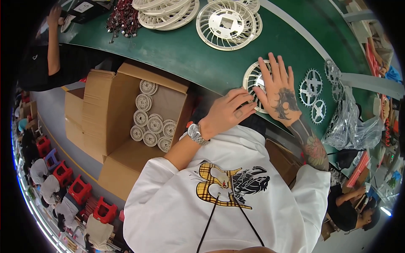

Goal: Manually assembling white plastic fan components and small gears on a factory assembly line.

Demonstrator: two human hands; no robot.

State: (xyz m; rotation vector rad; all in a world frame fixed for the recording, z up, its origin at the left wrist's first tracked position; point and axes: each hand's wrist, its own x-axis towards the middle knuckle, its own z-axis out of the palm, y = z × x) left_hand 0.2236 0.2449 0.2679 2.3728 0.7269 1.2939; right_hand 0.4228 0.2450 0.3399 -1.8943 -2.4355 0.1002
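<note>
A round white plastic grille (252,79) with curved ribs lies at the near edge of the green table, partly covered by both hands. Flat over its right side rests my right hand (279,90), fingers stretched out and spread. My left hand (230,109) reaches the grille's lower left rim with slightly bent fingers a little apart. What lies beneath those fingertips is hidden. A metal watch (195,133) is on my left wrist.
More white grilles (228,25) are stacked along the far side of the table (177,52), near red wires (122,19). White gear-like rings (311,87) and clear plastic bags (354,126) sit to the right. A cardboard box (116,109) at the left holds several round white parts (155,125). A co-worker's arm (53,50) shows at far left.
</note>
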